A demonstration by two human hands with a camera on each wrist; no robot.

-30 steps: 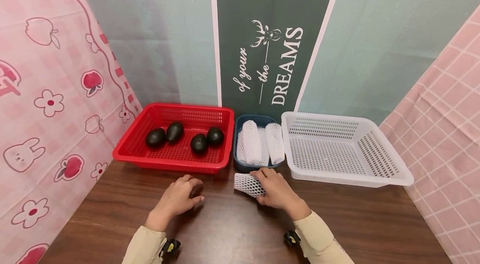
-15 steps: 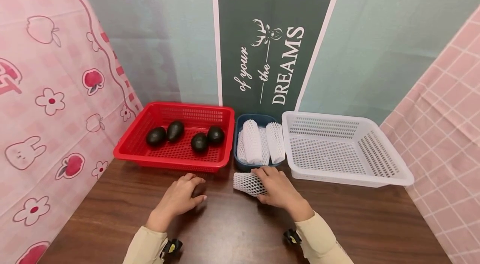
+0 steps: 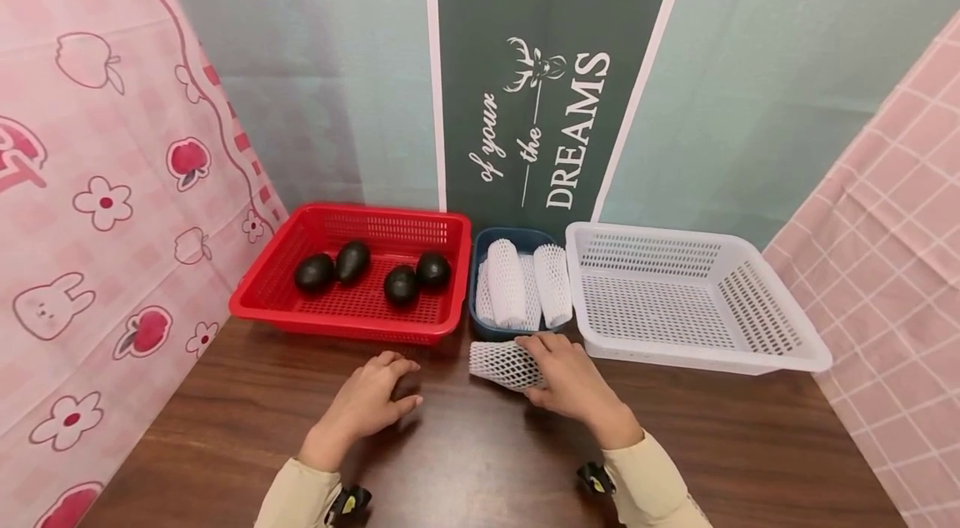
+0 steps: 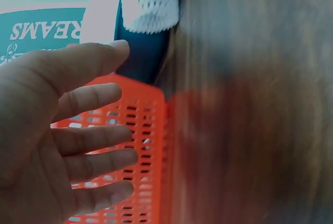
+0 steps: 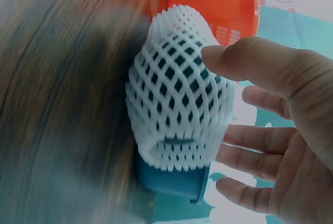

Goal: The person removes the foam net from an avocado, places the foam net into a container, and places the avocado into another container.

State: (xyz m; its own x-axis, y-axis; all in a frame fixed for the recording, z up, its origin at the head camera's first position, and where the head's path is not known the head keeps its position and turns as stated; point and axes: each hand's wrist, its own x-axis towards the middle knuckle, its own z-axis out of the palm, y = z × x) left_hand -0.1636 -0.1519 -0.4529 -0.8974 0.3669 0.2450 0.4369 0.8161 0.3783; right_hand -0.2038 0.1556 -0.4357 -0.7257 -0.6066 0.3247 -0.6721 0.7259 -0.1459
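Note:
A white foam net sleeve [image 3: 504,365], bulging round a dark thing that looks like an avocado, lies on the table before the blue basket. My right hand [image 3: 567,378] is at its right end. In the right wrist view the thumb [image 5: 229,60] overlaps the net [image 5: 182,86], while the fingers spread loosely beside it; whether they touch is unclear. My left hand [image 3: 370,397] hovers low over the table left of the sleeve, fingers apart, with nothing in it. In the left wrist view its fingers [image 4: 99,164] appear nearly straight in front of the red basket [image 4: 156,104].
Several avocados [image 3: 402,285] lie in the red basket [image 3: 330,326] at the left. More foam net sleeves [image 3: 506,282] fill the small blue basket [image 3: 495,334] in the middle. A white basket [image 3: 690,357] stands at the right. Fabric walls enclose the wooden table [image 3: 465,461].
My right hand has slid slightly right along the sleeve, so more net shows. My left hand has drifted slightly right. The wrapped thing stays in nearly the same place.

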